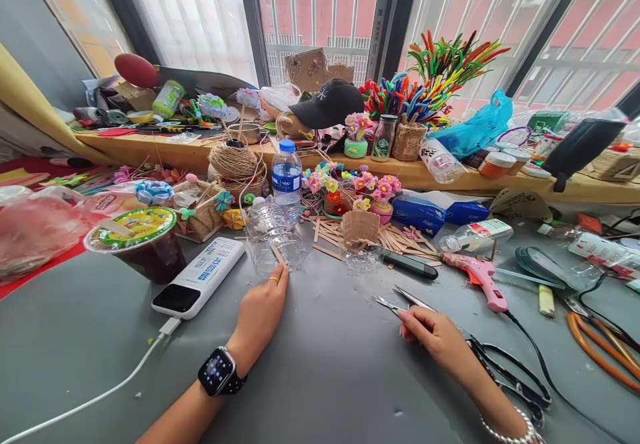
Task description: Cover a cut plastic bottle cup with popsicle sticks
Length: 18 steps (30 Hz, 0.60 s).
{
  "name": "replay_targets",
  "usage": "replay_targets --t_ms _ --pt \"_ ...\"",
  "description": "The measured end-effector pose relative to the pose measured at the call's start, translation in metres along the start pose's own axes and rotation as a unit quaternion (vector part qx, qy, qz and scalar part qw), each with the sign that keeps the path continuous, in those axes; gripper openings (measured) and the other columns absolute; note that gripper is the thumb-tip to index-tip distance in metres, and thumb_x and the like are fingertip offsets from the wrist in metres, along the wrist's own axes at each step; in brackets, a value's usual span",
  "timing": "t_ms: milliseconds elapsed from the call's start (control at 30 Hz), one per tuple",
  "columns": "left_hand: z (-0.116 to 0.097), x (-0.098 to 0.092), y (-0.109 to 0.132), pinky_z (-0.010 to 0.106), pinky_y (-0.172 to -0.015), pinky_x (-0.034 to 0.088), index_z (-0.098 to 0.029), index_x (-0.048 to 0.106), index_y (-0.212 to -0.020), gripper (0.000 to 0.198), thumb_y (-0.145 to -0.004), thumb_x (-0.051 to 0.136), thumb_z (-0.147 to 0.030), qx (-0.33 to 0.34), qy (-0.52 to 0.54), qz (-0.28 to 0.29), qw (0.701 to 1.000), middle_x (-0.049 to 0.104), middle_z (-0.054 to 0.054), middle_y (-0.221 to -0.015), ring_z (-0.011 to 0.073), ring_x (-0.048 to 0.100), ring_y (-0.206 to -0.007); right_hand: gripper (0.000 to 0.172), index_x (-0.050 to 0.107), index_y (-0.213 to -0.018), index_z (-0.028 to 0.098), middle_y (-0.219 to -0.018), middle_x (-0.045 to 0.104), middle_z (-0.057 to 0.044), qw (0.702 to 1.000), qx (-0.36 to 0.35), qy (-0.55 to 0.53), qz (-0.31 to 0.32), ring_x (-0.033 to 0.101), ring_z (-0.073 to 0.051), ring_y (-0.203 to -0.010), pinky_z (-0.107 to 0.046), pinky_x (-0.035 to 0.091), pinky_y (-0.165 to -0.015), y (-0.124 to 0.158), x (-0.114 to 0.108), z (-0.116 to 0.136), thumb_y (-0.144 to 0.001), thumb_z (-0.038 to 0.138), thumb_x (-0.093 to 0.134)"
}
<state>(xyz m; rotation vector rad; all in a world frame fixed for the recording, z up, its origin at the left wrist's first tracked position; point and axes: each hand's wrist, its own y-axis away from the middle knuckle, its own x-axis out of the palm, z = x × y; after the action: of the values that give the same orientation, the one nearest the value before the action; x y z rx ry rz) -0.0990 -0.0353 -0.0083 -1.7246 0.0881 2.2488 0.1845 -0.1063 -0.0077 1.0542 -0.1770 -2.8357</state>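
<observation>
My left hand, with a watch on its wrist, reaches forward with its fingers closed. A short wooden craft stick shows at its fingertips, in front of a cut clear plastic bottle piece. Between the thumb and fingers of my right hand is a small pair of silver scissors, tips pointing left; the handles are hidden by the hand. Larger black-handled scissors lie on the table beneath and beside that hand. A woven stick basket stands over another clear plastic piece.
Left are a white power bank on a cable and a lidded drink cup. A water bottle stands behind. Right lie a utility knife, a pink glue gun with its cord, and orange-handled pliers.
</observation>
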Motion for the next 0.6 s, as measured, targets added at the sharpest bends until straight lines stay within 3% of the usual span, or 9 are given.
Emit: replay_targets --t_ms 367,600 --pt "-0.001 -0.001 -0.003 0.032 -0.055 0.053 -0.009 0.045 -0.122 0.047 -0.078 0.032 0.0 0.019 -0.019 -0.009 1.0 0.051 0.016 -0.122 0.0206 0.064 -0.067 0.045 0.054 -0.062 0.018 -0.062 0.055 -0.001 1.0 0.002 0.007 0.003 0.049 -0.013 -0.062 -0.024 0.036 -0.06 0.0 0.001 -0.001 -0.082 0.051 0.032" --pt "-0.002 -0.015 -0.02 0.033 -0.058 0.052 -0.005 0.051 -0.115 0.043 -0.077 0.033 0.002 0.096 -0.058 0.014 0.994 0.054 0.022 -0.116 0.0226 0.065 -0.071 0.045 0.054 -0.06 0.018 -0.061 0.056 -0.001 1.0 0.0 -0.001 0.004 0.05 -0.013 -0.06 -0.023 0.036 -0.059 0.0 0.001 0.002 -0.082 0.05 0.032"
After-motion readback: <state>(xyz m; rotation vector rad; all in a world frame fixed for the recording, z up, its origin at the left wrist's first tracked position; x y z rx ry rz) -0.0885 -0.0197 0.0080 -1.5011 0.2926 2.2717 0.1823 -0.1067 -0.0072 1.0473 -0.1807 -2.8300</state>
